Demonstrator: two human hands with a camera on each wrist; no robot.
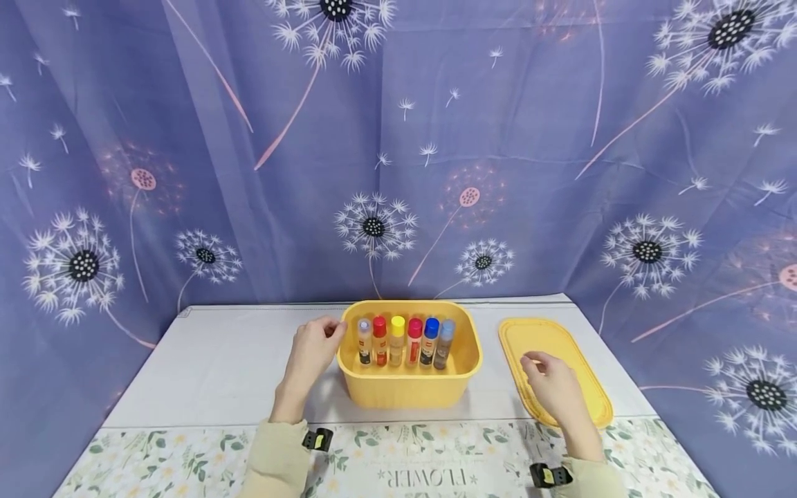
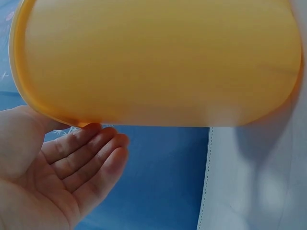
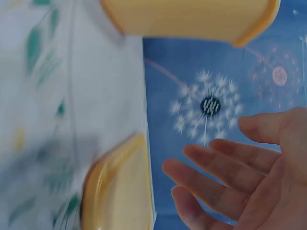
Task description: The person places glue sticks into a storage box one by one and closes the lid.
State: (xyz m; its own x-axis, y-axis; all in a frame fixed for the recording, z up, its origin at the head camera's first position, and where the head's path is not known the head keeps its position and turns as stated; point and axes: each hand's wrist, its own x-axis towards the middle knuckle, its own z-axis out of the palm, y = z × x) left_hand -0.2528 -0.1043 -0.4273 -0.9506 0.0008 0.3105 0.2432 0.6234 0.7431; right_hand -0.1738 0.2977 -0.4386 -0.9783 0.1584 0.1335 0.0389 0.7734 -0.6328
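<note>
A yellow plastic bin (image 1: pixel 407 391) stands on the table, with several small capped bottles (image 1: pixel 396 342) upright in a row inside it. Their caps are clear, red, yellow, blue and pale blue. My left hand (image 1: pixel 316 344) is at the bin's left rim, its thumb tip and fingertips right at the edge, fingers relaxed. In the left wrist view, the bin's outer wall (image 2: pixel 158 62) fills the top, and part of the thumb is hidden behind the rim. Over the flat yellow lid (image 1: pixel 582 377), right of the bin, my right hand (image 1: pixel 554 384) hovers with loosely bent fingers and holds nothing.
The white tabletop (image 1: pixel 230 373) surrounds the bin. A floral cloth printed with the word FLOWER (image 1: pixel 429 477) covers the table's near edge. Behind and at both sides hangs a purple-blue curtain (image 1: pixel 292 207) with a dandelion pattern.
</note>
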